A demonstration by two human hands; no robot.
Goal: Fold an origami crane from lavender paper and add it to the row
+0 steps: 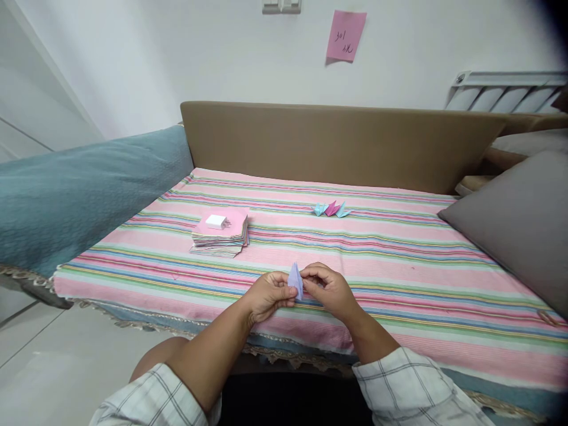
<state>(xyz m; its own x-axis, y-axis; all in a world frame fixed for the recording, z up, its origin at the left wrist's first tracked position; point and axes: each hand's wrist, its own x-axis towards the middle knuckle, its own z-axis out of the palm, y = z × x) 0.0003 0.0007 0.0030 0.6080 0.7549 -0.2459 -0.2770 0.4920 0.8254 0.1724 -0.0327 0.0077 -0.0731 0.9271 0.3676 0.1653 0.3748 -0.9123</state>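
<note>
Both hands meet over the near part of a striped cloth (399, 260) spread on a sofa seat. My left hand (266, 294) and my right hand (331, 289) pinch a small folded piece of lilac paper (295, 279) from either side, fingers closed on it. The paper stands upright between the fingertips, just above the cloth. Farther back on the left lies a stack of coloured paper squares (220, 236) with a small white charger (216, 221) on top. Several folded paper shapes (331, 209), light blue and pink, lie at the back centre.
A teal blanket (80, 195) covers the sofa arm at left. A brown backrest (337, 142) runs along the back, and a grey cushion (523, 225) leans at right. A pink note (345, 35) hangs on the white wall. Pale floor tiles (66, 367) show at lower left.
</note>
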